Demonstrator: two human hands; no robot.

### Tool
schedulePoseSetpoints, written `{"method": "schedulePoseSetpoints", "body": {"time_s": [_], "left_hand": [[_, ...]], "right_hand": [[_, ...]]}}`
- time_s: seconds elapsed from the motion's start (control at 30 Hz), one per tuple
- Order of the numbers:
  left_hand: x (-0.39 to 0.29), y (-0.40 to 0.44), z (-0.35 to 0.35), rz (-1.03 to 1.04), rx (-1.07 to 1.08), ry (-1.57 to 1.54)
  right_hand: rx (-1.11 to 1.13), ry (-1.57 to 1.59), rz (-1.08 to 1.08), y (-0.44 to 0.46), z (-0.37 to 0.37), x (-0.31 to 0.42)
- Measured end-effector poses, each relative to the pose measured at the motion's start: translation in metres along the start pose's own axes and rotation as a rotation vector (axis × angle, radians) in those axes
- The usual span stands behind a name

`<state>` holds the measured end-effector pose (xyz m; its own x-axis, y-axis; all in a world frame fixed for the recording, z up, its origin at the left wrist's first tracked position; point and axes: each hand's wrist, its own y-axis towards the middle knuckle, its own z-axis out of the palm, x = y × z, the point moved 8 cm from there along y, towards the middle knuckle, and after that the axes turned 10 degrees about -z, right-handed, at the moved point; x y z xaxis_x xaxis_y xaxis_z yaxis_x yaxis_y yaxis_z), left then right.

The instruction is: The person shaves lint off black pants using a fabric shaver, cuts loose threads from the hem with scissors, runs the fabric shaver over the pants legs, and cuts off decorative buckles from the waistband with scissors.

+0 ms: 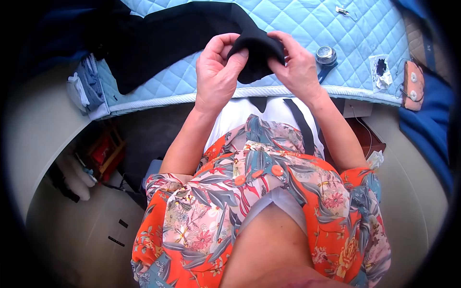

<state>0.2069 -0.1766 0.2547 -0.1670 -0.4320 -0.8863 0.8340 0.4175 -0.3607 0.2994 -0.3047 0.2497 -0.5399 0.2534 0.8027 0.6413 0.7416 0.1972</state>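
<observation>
Left hand point(216, 74): fingers gripping one side of a black cloth point(187, 33). Right hand point(300, 72): fingers gripping the other side of the same end. Cloth: end raised and curled between both hands; remaining length lying leftward across a blue quilted cover point(302, 21). Progress: one end taken up, the rest lying loose; whether its edge is finished cannot be told. Nearest obstacle: round jar point(326, 54), just beside the right hand. Farther right: white packet point(382, 81) with black patch; reddish block point(413, 86) with two pale discs. Far left: folded cloths point(89, 86).
</observation>
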Motion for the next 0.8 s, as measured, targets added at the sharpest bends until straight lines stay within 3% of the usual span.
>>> {"method": "schedulePoseSetpoints", "body": {"time_s": [0.2,0.3,0.37,0.47,0.53,0.63,0.8], "left_hand": [[-0.013,0.013,-0.001,0.118,-0.036,0.162],[-0.017,0.012,-0.003,0.235,-0.151,0.478],[-0.022,0.010,-0.001,0.291,-0.203,0.636],[-0.028,0.009,0.001,0.374,-0.228,0.782],[-0.017,0.010,0.010,0.273,-0.150,0.686],[0.004,0.009,0.048,0.204,0.034,0.594],[0.010,-0.002,0.100,0.376,0.270,0.539]], "right_hand": [[-0.041,0.236,0.260,-0.014,-0.008,-0.041],[-0.099,0.456,0.261,-0.019,0.000,-0.041],[0.064,0.433,0.345,-0.023,0.002,-0.037],[0.129,0.306,0.338,-0.025,-0.005,-0.040],[0.058,0.214,0.267,-0.029,-0.012,-0.045],[-0.057,0.487,0.358,-0.038,-0.013,-0.052],[-0.147,0.988,0.638,-0.050,-0.022,-0.093]]}}
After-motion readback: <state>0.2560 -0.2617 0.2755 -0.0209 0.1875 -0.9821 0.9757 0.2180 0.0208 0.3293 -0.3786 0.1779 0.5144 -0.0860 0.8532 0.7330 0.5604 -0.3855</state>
